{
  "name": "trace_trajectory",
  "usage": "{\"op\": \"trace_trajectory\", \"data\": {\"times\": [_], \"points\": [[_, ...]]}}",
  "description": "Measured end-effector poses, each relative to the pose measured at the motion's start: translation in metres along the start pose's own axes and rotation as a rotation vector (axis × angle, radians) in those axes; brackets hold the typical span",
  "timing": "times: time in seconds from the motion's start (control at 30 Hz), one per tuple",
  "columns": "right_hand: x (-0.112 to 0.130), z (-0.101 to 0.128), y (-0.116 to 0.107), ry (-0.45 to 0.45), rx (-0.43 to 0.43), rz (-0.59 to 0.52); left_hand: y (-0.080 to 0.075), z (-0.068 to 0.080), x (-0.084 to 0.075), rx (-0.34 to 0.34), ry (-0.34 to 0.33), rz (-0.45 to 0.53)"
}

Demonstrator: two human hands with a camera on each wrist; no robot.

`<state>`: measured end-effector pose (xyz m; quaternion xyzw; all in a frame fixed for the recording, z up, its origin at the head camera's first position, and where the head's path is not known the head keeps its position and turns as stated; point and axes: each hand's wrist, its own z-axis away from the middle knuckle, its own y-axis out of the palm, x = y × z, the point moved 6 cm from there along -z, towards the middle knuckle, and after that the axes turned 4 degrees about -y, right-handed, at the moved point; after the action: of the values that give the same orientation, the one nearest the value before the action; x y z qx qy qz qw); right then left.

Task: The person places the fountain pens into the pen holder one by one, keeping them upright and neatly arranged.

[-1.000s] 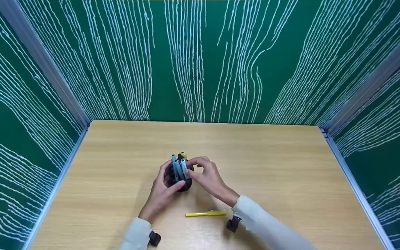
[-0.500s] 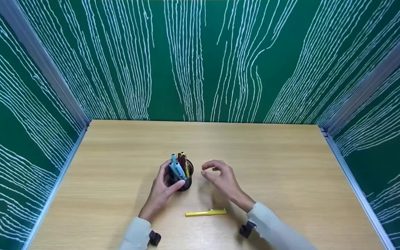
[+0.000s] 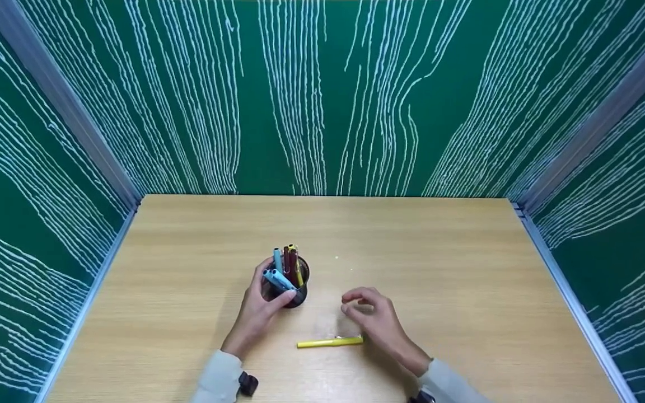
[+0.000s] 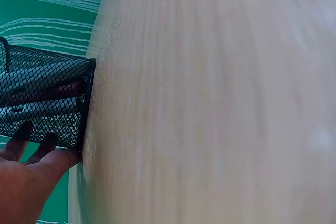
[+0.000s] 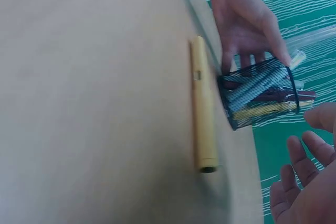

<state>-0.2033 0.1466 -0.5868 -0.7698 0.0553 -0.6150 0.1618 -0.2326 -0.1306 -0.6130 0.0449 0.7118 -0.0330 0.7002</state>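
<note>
My left hand (image 3: 258, 310) grips a black mesh pen holder (image 3: 298, 300) from its left side; the holder stands upright on the table. Out of its top lean light blue pens (image 3: 281, 280), dark red pens (image 3: 286, 261) and a yellow pen (image 3: 299, 274). To the right of the holder my right hand (image 3: 383, 324) hovers with loosely bent fingers and holds nothing. A second yellow pen (image 3: 322, 343) lies sideways on the table just left of that hand. In the left wrist view my fingers touch the mesh (image 4: 47, 103) low down near its base.
The wooden table (image 3: 440, 252) is bounded at the back and both sides by green panels (image 3: 350, 112) with wavy white lines. Metal posts (image 3: 602, 117) stand at the corners.
My right hand has left the blue pens and moved right and toward me. The front blue pens now lean further left in the holder. My left hand has kept its grip.
</note>
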Motion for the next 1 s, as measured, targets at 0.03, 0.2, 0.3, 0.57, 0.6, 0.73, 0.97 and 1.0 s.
{"op": "trace_trajectory", "data": {"times": [0.03, 0.2, 0.3, 0.57, 0.6, 0.73, 0.97, 1.0], "points": [[-0.002, 0.004, 0.0, 0.008, 0.004, -0.002, 0.0, 0.0, 0.0, -0.001, -0.001, -0.001], [-0.008, 0.023, -0.001, 0.056, 0.017, -0.003, -0.001, 0.001, 0.001, -0.015, 0.013, -0.02], [-0.011, 0.035, -0.004, 0.087, 0.014, 0.001, -0.001, 0.001, 0.0, -0.025, 0.025, -0.03], [-0.021, 0.065, -0.013, 0.151, 0.004, -0.051, -0.001, 0.001, 0.0, -0.018, 0.013, -0.049], [-0.022, 0.069, -0.014, 0.163, 0.005, -0.058, -0.001, 0.001, 0.0, -0.018, 0.008, -0.049], [-0.026, 0.081, -0.015, 0.191, 0.007, -0.066, -0.001, 0.002, 0.001, -0.014, 0.003, -0.046], [-0.029, 0.094, -0.013, 0.13, -0.016, -0.042, 0.0, 0.001, 0.0, -0.016, 0.018, -0.043], [-0.028, 0.095, -0.013, 0.106, -0.025, -0.019, 0.0, 0.001, -0.001, -0.016, 0.019, -0.044]]}}
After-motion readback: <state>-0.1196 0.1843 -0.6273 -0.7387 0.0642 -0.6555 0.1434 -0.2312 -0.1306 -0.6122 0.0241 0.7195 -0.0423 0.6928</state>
